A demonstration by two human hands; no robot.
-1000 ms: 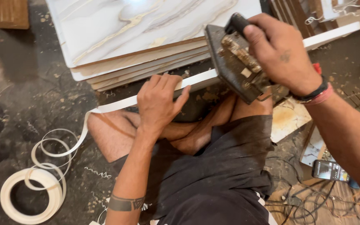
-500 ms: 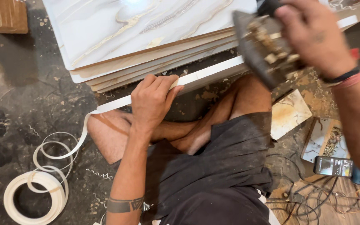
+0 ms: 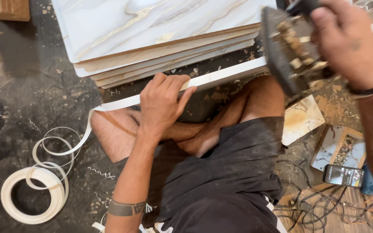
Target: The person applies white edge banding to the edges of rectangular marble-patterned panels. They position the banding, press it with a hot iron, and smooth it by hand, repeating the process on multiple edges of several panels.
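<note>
L hand (image 3: 162,101) fingers curled, pressing white edge strip (image 3: 221,77) onto narrow board edge over lap | R hand (image 3: 346,43) fingers wrapped round dark trimmer tool (image 3: 288,51), raised at board's rt end | strip runs to tape roll (image 3: 33,194) on floor | marbled panel stack (image 3: 160,34) just behind | phone (image 3: 343,175) rt

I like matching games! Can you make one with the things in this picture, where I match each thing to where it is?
Things:
1. roll of white tape
2. phone
3. left hand
4. stack of boards

Places:
A. top middle, marbled side up
B. bottom left, on the dark floor
C. pressing on the white strip
D. bottom right, beside tangled wires

Pairs: 1-B, 2-D, 3-C, 4-A
</note>
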